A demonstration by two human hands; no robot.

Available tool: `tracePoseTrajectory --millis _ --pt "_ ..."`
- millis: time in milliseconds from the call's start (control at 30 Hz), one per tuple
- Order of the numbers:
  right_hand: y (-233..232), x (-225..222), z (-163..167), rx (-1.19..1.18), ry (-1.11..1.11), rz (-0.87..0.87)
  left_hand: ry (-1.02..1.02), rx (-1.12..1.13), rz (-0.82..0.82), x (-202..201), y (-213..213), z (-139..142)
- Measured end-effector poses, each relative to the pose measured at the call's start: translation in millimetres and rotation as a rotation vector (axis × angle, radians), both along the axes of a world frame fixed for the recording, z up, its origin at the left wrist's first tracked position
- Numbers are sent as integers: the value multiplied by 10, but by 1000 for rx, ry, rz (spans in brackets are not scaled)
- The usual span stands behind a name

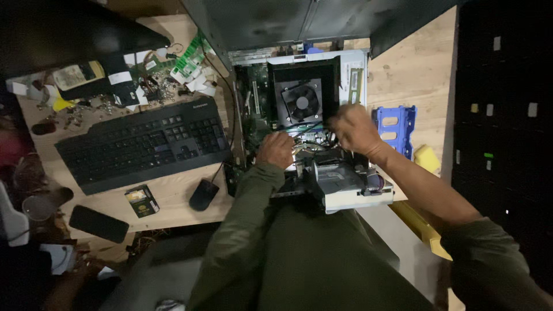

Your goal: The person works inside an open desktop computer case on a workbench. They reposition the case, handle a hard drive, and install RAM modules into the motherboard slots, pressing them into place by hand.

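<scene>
On the wooden desk [415, 69], both hands work among limp cables [314, 144] inside the open computer case [311, 115]. The left hand [275, 150] is fisted, the right hand [352, 128] apparently pinching; the connectors look fragile, best gripped by the plug.

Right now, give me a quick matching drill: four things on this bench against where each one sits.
Things:
1. keyboard
2. mouse
3. blue bracket
4. fan

Places:
A. right of the open case, on the wood
B. inside the case, above both hands
C. left of the case, angled across the table
D. just below the keyboard's right end

Pairs: 1-C, 2-D, 3-A, 4-B
</scene>
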State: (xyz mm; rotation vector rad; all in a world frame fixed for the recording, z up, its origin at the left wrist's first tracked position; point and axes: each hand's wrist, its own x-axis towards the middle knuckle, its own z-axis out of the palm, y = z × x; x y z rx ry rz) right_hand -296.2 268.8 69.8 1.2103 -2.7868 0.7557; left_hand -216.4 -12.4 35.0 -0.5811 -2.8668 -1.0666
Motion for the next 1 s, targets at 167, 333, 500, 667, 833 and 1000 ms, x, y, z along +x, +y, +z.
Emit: tracePoseTrajectory --millis 167,333,500,667,833,1000 --pt "-32 -28 28 -13 -22 -618 32 233 -139 -108 -272 369" --pt "-33 -205 87 -344 -653 -969 -491 459 230 -212 -350 516" --pt "160 -267 207 -414 -546 -1111 -723 512 377 -503 167 111" --pt "488 -109 677 -1047 -973 -1186 -560 294 346 -807 802 -17" --pt "456 188 1373 -1190 -1184 -1076 -308 371 208 -753 1066 465" --pt "92 446 1673 -932 -1147 -911 -589 602 -114 -351 1140 1215"
